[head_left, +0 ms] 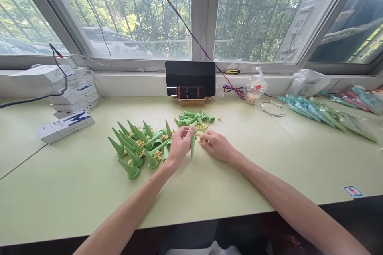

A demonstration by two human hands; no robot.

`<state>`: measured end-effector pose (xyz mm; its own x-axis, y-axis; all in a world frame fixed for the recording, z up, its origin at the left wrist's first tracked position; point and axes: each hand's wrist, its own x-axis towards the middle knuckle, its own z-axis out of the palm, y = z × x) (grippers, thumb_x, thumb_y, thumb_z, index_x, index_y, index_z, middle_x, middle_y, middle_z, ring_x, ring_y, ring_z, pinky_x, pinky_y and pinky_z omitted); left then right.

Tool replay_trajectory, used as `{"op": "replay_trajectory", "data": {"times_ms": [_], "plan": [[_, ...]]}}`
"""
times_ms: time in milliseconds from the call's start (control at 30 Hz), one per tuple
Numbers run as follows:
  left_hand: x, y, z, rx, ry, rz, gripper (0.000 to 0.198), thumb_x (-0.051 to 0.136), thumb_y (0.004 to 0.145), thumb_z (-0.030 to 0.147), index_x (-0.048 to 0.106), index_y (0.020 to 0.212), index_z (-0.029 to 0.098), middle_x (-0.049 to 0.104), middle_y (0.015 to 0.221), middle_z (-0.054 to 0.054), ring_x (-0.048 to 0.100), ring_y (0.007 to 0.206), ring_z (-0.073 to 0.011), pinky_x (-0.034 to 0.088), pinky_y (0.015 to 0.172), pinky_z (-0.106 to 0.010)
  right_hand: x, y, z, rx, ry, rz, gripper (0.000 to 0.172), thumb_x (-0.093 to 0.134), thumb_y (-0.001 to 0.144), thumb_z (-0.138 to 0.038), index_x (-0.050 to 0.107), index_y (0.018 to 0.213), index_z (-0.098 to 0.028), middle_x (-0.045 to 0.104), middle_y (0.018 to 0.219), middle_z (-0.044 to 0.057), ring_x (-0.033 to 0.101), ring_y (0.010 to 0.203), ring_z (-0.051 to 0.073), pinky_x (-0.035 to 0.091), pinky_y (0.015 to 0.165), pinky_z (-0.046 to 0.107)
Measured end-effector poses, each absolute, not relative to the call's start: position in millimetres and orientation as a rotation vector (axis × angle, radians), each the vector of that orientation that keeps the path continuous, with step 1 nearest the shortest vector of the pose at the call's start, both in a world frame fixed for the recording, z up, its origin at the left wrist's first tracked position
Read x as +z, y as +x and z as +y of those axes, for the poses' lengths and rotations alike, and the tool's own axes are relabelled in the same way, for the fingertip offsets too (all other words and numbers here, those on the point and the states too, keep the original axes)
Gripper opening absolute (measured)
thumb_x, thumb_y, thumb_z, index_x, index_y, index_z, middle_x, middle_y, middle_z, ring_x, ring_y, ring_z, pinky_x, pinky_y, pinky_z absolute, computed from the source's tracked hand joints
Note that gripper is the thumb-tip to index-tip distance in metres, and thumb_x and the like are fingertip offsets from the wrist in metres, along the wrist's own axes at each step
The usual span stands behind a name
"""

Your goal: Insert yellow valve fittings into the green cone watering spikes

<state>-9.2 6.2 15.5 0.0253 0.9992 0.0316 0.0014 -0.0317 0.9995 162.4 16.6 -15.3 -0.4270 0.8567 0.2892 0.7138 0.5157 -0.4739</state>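
Left hand (pixel 180 143): fingers pinch green cone (pixel 193 148), slim, tapering toward 6 o'clock. Right hand (pixel 218 146), at cone's 3 o'clock, touches small yellow pieces (pixel 206 126) on tabletop (pixel 83 191); whether its fingers grip one, can't tell. Apparently a picking step; next move calls for fine fingertip control.

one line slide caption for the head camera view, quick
Left hand holds a green conical spike while the right hand touches a small yellow fitting over the pale table.
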Motion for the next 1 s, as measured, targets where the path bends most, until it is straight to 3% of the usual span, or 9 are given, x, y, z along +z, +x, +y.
{"op": "replay_trajectory", "data": {"times_ms": [133, 567, 767, 1000], "plan": [[18, -9, 6, 1.202, 1.209, 1.144, 0.04, 0.066, 0.081, 0.056, 0.058, 0.084, 0.018, 0.058, 0.063, 0.002, 0.032, 0.041, -0.0038, 0.023, 0.038, -0.017, -13, 166, 12, 0.379, -1.32, -2.284, 0.005, 0.059, 0.091, -0.025, 0.059, 0.091, -0.02, 0.058, 0.082, 0.001, 0.052, 0.068, 0.013, 0.037, 0.064, 0.025], [19, -7, 4, 1.129, 1.195, 1.16, 0.042, 0.069, 0.077, 0.057, 0.06, 0.088, 0.018, 0.063, 0.064, 0.0, 0.031, 0.038, -0.0032, 0.019, 0.037, -0.018, -7, 171, 6, 0.359, -1.39, -2.245, 0.019, 0.041, 0.096, -0.022, 0.043, 0.077, -0.021, 0.055, 0.071, 0.001, 0.043, 0.059, 0.014, 0.03, 0.057, 0.026], [21, -4, 1, 1.121, 1.191, 1.16, 0.041, 0.071, 0.075, 0.054, 0.058, 0.09, 0.018, 0.055, 0.054, 0.004, 0.036, 0.039, -0.0061, 0.023, 0.037, -0.019, -11, 171, 9, 0.482, -1.259, -2.071, 0.02, 0.04, 0.097, -0.025, 0.046, 0.08, -0.021, 0.056, 0.068, 0.0, 0.046, 0.058, 0.014, 0.035, 0.059, 0.026], [12, -6, 6, 1.096, 1.164, 1.167, 0.039, 0.07, 0.079, 0.051, 0.054, 0.094, 0.019, 0.051, 0.049, 0.006, 0.042, 0.04, -0.009, 0.035, 0.04, -0.021, -3, 166, 3, 0.667, -1.071, -1.721, 0.024, 0.044, 0.099, -0.04, 0.054, 0.09, -0.02, 0.066, 0.078, 0.004, 0.058, 0.061, 0.014, 0.044, 0.058, 0.026]]}}
